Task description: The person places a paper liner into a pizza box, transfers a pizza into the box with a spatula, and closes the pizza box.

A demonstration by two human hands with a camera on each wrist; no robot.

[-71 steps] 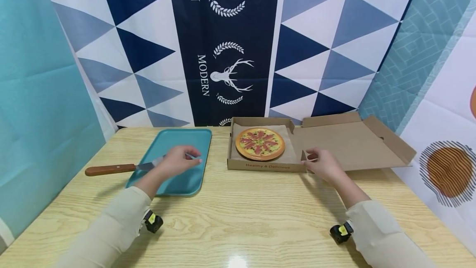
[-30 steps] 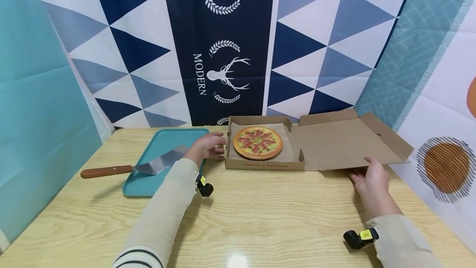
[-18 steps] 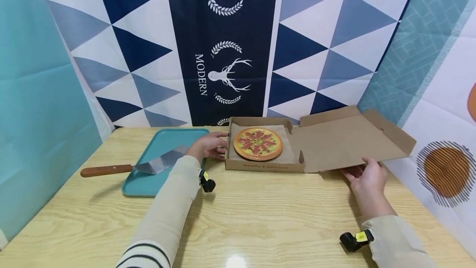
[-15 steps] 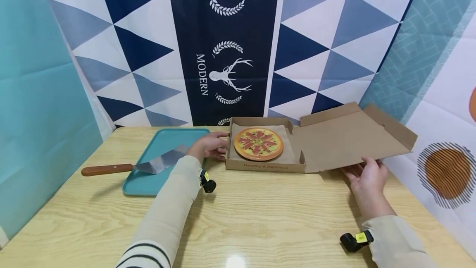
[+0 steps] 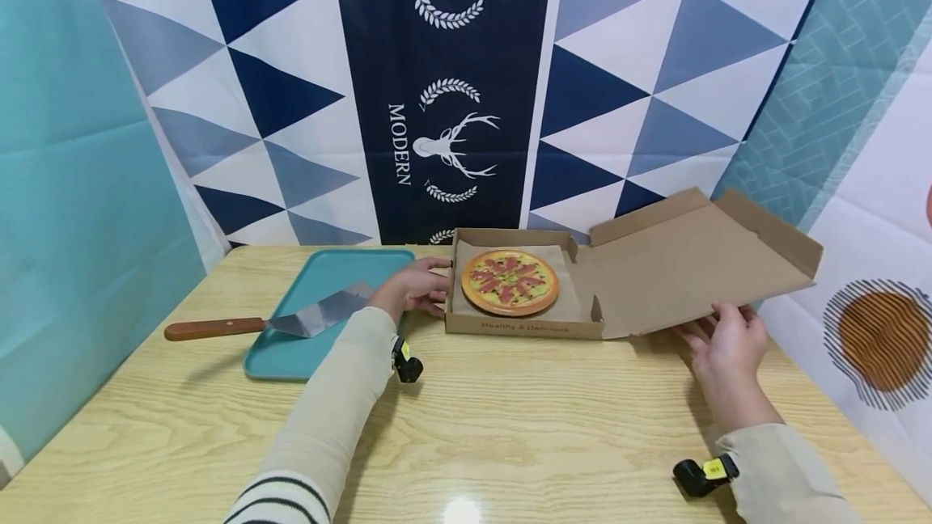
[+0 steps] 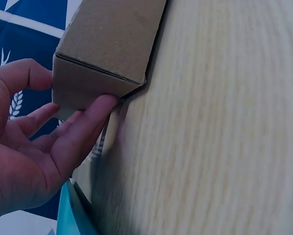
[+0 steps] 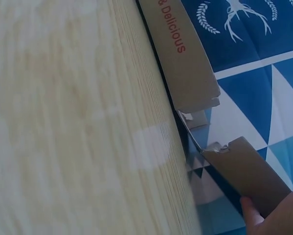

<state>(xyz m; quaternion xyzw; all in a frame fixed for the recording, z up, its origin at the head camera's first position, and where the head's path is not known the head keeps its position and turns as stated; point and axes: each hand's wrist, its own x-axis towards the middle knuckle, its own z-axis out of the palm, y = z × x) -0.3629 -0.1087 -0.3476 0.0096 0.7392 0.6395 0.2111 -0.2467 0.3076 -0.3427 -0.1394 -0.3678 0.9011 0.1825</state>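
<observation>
With twelve o'clock at the far edge of the bench (image 5: 510, 419), the cardboard box (image 5: 466, 324) sits at about one o'clock, its lid (image 5: 673, 265) folded open toward two o'clock and tilted so that the outer end is off the bench. The person's right hand (image 5: 730, 346) grips the lid at its five o'clock edge, the thumb on top and the other fingers going underneath. The left hand (image 5: 421, 285) is moderately spread at the box's nine o'clock side, with the thumb and fingers touching the outer wall, the thumb near the bottom corner in the left wrist view. Inside the box, a pizza (image 5: 510, 283) lies flat on a sheet of brown paper (image 5: 571, 302). At ten o'clock on the bench is a teal tray (image 5: 357, 259); a spatula (image 5: 302, 323) lies across it, its wooden handle sticking out past the tray's nine o'clock edge.
</observation>
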